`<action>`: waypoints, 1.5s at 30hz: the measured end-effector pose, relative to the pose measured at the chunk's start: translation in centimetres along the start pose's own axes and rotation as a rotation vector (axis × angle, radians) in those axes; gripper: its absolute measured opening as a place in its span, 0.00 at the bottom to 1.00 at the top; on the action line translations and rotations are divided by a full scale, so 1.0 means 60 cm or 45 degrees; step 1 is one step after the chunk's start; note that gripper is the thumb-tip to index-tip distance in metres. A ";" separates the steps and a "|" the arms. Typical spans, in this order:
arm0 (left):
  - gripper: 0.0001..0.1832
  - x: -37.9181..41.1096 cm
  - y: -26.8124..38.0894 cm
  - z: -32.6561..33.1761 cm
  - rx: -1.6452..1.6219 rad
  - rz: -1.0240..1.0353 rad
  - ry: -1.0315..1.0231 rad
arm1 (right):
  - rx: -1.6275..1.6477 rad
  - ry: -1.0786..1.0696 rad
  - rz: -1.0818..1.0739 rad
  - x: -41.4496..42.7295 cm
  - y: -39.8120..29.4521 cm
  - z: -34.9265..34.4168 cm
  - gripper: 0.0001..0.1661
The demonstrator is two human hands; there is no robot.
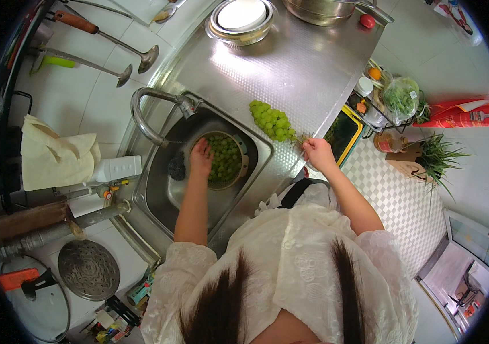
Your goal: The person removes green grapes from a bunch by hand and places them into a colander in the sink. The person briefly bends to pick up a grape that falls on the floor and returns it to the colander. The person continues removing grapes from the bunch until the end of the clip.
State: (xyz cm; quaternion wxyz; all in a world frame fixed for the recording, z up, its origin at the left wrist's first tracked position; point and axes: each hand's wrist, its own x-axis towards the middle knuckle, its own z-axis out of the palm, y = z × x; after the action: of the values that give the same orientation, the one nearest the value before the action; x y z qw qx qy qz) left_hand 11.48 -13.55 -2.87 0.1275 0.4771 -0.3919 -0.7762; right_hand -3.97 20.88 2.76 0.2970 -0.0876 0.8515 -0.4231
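Inside the steel sink stands a round basin holding loose green grapes. My left hand is over the basin's left side, fingers somewhat apart, with nothing visible in it. The curved faucet ends just left of that hand, and a thin stream seems to come from its spout. On the steel counter lies a bunch of green grapes. My right hand pinches the bare stem at the bunch's near right end, by the counter edge.
A dark scouring pad lies in the sink, left of the basin. Stacked metal bowls, a steel pot and a red fruit stand farther back. Beyond the counter edge are a wire rack with vegetables and a potted plant.
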 end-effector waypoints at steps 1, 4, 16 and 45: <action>0.25 -0.005 -0.008 0.020 0.045 0.006 -0.037 | 0.081 -0.079 0.088 0.003 0.005 -0.002 0.12; 0.17 -0.047 -0.038 0.100 0.336 0.101 -0.348 | 0.452 -0.223 0.254 0.002 0.011 -0.005 0.13; 0.15 -0.109 -0.088 0.302 0.335 0.274 -0.722 | 0.979 -0.364 0.512 -0.010 0.009 -0.028 0.11; 0.21 -0.170 -0.076 0.359 1.590 1.169 -0.358 | -0.382 0.125 -0.176 -0.028 -0.016 0.008 0.08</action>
State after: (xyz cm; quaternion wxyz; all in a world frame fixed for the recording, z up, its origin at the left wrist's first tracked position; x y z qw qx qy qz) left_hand -0.59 5.77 5.47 0.0929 0.1481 -0.9259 -0.3350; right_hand -2.43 20.65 4.03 0.2089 -0.1685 0.9105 -0.3145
